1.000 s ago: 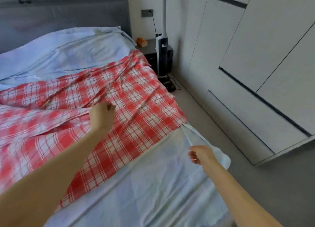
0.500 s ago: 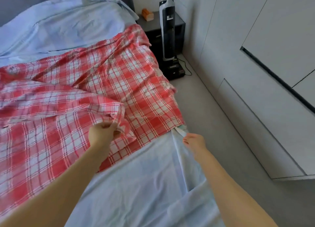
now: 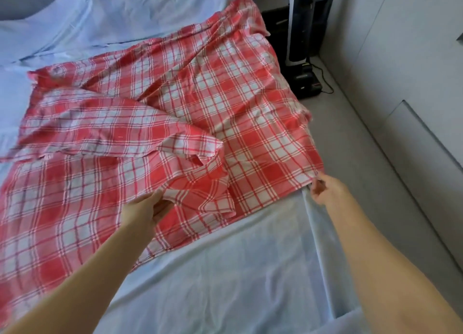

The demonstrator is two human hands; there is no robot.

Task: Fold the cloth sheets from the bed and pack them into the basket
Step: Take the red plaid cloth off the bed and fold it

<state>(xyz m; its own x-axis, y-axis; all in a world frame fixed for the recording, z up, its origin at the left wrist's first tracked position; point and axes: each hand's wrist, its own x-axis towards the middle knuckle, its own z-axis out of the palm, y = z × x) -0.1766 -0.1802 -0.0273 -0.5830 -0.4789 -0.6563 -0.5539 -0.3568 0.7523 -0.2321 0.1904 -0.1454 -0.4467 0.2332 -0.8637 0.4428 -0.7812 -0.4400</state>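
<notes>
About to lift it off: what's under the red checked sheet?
A pale blue sheet shows past the red checked sheet at its near and far edges, so it likely runs beneath. Whatever else lies under the checked cloth is covered. The left hand holds a folded-over corner.

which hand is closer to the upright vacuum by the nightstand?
Right. The right hand is at the red plaid sheet's near corner on the bed's right edge, the same side as the upright vacuum. The left hand pinches a fold further in towards mid-bed.
</notes>
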